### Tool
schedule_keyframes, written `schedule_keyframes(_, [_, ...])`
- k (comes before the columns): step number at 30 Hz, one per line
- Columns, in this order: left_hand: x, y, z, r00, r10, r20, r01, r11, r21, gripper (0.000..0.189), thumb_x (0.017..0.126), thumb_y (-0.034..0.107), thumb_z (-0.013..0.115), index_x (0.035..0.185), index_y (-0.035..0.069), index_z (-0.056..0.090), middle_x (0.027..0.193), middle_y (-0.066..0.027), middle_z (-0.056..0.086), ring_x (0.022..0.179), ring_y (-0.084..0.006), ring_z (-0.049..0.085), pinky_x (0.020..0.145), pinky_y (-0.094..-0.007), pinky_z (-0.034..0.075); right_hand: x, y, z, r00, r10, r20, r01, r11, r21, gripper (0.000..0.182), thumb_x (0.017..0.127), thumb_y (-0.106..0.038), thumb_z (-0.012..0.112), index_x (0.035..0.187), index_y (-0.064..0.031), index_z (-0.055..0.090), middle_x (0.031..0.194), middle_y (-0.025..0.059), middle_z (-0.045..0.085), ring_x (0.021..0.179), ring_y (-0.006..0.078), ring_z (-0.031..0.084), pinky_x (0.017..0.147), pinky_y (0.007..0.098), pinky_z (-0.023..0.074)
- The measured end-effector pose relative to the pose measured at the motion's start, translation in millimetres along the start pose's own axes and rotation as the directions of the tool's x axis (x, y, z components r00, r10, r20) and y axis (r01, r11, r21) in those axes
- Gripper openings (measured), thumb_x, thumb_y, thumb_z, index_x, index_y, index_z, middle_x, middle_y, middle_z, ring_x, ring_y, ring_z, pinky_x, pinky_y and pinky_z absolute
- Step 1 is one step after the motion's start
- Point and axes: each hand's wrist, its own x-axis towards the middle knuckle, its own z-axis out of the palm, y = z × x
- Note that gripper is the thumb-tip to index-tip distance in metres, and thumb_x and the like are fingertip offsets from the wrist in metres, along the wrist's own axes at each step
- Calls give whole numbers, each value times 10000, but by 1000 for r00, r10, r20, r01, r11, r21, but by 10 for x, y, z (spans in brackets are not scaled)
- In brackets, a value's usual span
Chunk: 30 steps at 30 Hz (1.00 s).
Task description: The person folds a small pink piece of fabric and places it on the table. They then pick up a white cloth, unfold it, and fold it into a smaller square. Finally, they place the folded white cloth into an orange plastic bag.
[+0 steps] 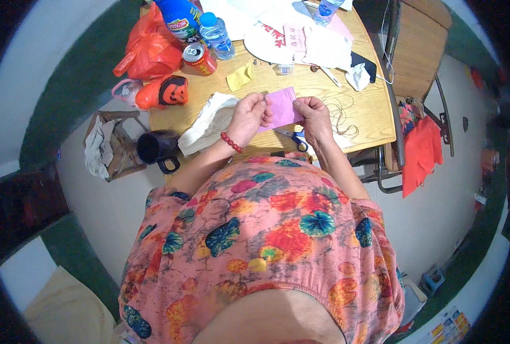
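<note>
Between my two hands a piece of pink paper (282, 107) is held up above the wooden table (203, 120). My left hand (250, 115), with a red bead bracelet (231, 142) at the wrist, pinches the paper's left edge. The thumb and fingers of my right hand (313, 115) grip its right edge. Below the paper, scissors with blue handles (299, 141) lie partly hidden by my right hand. Loose thin cord (343, 116) is spread to the right of that hand. A white cloth or paper sheet (210, 118) lies beside my left forearm.
A yellow paper piece (239, 77), a red drink can (200, 59), a water bottle (217, 36) and a red plastic bag (151, 45) are farther back. A dark mug (157, 148) sits at the left edge. A phone (367, 64) lies at right, near a wooden chair (418, 47).
</note>
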Motion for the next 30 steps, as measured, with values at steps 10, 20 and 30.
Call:
schedule_keyframes(10, [29,2,231,996,77,46,-78,997,9,170,928,138,378,948,25,504,698,-16,526,621,-81,533,541,-182,411,-291,-210,118,992,50,115,-81,954,288,61,820,-58,567,821,2,562,700,80,606,597,148,581,565,276,495])
schedule_keyframes(20, [7,-28,313,979,190,75,-194,980,47,127,885,107,505,945,-1,472,742,-27,548,657,-91,560,599,-199,462,-393,-258,99,983,-29,180,8,993,115,77,813,-47,576,841,25,569,738,84,616,608,150,607,565,256,519])
schedule_keyframes(30, [-111,139,396,972,235,27,-227,891,394,133,795,58,569,891,-10,507,675,-43,551,589,-95,560,532,-240,465,-435,-296,77,991,-30,131,42,995,-90,53,789,-35,554,784,17,544,697,84,589,555,138,579,497,250,500])
